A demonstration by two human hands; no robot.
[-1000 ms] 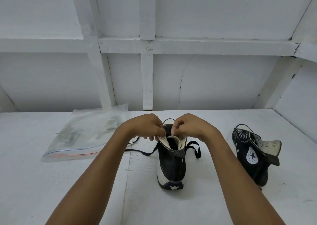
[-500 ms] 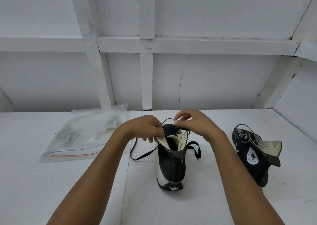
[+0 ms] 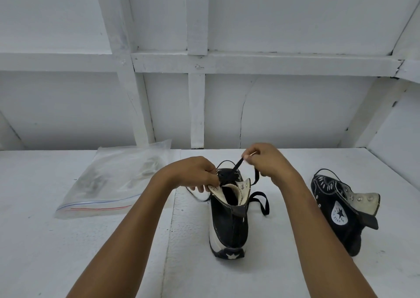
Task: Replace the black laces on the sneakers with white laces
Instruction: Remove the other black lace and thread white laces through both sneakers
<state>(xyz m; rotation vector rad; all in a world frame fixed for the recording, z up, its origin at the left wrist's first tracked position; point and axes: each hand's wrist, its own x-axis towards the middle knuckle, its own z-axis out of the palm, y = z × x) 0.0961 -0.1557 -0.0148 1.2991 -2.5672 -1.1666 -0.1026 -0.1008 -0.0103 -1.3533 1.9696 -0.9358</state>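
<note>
Pinching the black lace (image 3: 235, 167), the right hand (image 3: 268, 164) has risen; the left hand (image 3: 193, 175) still grips the sneaker (image 3: 229, 226).

Upright black high-top sneaker (image 3: 229, 225), black lace (image 3: 236, 167) partly pulled out; second sneaker (image 3: 341, 213) lies rightward

Your hands work the lace on the near sneaker (image 3: 229, 220).
Your right hand (image 3: 267, 161) pinches the black lace (image 3: 235, 166) taut; your left hand (image 3: 195, 172) grips the collar. A second sneaker (image 3: 341, 209) lies right.
</note>
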